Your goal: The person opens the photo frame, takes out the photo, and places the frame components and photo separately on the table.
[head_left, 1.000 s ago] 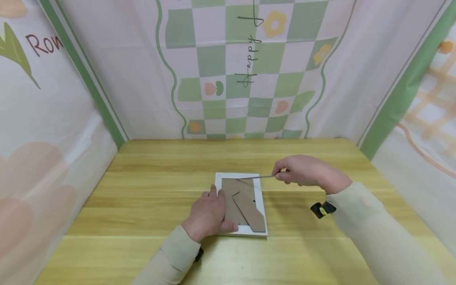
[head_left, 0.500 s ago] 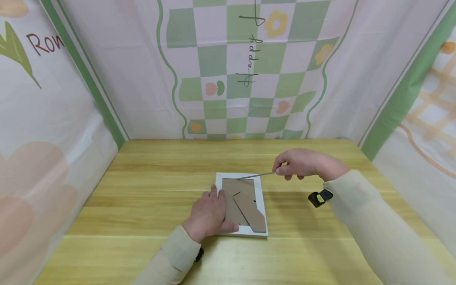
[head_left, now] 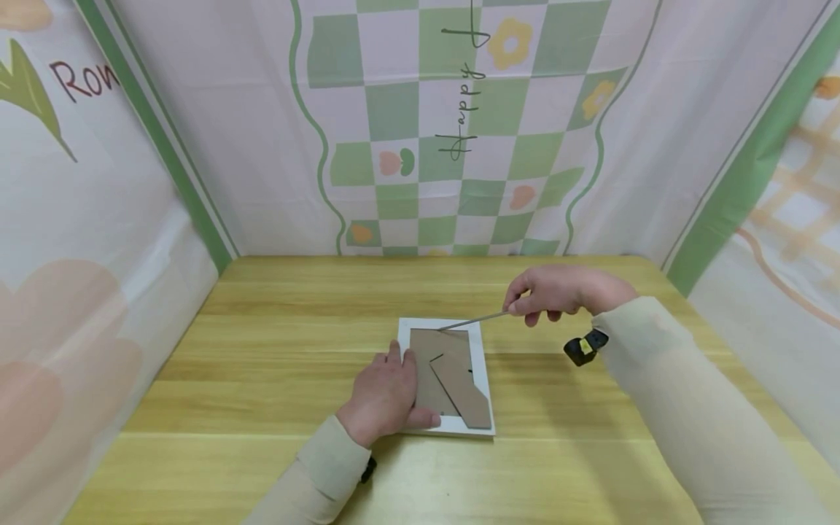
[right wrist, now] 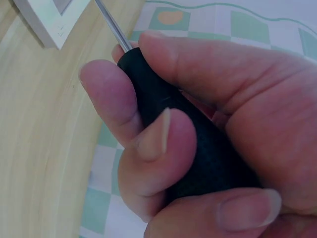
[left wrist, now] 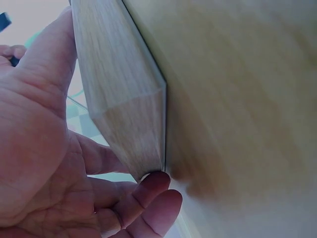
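Note:
A white picture frame (head_left: 484,364) lies face down on the table, its brown backing board (head_left: 453,364) and angled stand flap upward. My left hand (head_left: 383,394) rests over the frame's left side, thumb on the lower edge; in the left wrist view, fingers (left wrist: 153,186) touch the corner of the frame's side (left wrist: 119,99). My right hand (head_left: 558,292), right of the frame and raised, grips the dark handle (right wrist: 183,134) of a thin metal-shafted tool. The shaft (head_left: 475,319) slants down left, its tip at the backing's top edge.
The frame stands on a wooden table (head_left: 295,306). Behind it hangs a green-and-white checked cloth (head_left: 440,160), with printed cloth walls at left and right. A black strap device (head_left: 584,347) sits at the right wrist.
My right hand has risen and moved slightly away from me, so the tool's shaft slants more steeply. Its tip stays near the same spot, and my left hand holds its place.

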A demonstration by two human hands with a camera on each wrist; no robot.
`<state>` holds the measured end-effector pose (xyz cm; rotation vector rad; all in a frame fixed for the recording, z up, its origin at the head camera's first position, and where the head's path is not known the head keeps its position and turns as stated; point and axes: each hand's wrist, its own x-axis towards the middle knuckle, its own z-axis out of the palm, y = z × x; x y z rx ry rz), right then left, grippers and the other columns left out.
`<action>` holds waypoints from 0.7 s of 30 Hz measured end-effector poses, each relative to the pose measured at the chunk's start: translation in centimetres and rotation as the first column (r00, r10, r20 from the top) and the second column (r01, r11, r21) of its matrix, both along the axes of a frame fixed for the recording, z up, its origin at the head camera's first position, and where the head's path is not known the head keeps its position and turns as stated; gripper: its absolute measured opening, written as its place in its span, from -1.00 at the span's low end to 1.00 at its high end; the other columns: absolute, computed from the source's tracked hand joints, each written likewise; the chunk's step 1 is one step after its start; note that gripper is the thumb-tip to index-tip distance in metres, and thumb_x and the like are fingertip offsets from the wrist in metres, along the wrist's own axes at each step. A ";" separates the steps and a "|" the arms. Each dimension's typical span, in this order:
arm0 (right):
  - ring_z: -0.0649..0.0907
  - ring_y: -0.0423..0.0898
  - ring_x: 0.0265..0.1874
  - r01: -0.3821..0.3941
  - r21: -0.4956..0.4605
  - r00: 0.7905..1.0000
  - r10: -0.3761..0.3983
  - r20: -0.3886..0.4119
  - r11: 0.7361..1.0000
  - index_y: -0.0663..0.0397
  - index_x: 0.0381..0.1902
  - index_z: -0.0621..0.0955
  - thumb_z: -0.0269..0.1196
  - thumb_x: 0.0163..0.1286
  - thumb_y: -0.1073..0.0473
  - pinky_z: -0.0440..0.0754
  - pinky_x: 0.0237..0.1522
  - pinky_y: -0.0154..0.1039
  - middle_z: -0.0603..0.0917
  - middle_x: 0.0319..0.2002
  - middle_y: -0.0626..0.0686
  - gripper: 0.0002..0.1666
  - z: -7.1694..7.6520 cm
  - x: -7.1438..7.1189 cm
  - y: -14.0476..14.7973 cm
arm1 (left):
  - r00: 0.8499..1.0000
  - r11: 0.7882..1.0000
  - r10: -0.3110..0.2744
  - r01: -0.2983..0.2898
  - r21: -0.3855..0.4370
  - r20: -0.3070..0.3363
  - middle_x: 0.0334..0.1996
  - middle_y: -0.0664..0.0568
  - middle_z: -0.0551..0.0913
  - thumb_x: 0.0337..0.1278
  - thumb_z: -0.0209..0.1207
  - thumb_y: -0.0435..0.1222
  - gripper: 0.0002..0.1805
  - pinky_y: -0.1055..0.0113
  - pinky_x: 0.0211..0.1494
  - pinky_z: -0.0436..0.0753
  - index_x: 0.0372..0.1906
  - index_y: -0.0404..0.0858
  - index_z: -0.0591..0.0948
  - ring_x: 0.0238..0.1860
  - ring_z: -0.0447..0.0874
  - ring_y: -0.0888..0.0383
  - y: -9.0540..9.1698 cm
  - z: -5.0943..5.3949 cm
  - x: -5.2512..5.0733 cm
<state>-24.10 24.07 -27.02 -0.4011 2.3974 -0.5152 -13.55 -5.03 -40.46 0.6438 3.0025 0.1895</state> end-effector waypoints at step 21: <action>0.72 -0.10 -0.17 -0.105 0.089 0.927 0.130 -0.353 0.991 -0.14 0.12 0.72 0.18 0.62 0.04 0.70 -0.11 -0.02 0.76 -0.06 -0.08 -0.74 -2.4 4.4 0.2 | 1.000 0.999 -0.006 0.005 -0.046 -0.015 0.45 -0.49 0.36 -0.04 0.32 0.47 0.27 0.01 0.12 0.74 0.48 -0.47 0.38 0.31 0.56 -0.30 0.1 -0.2 0.0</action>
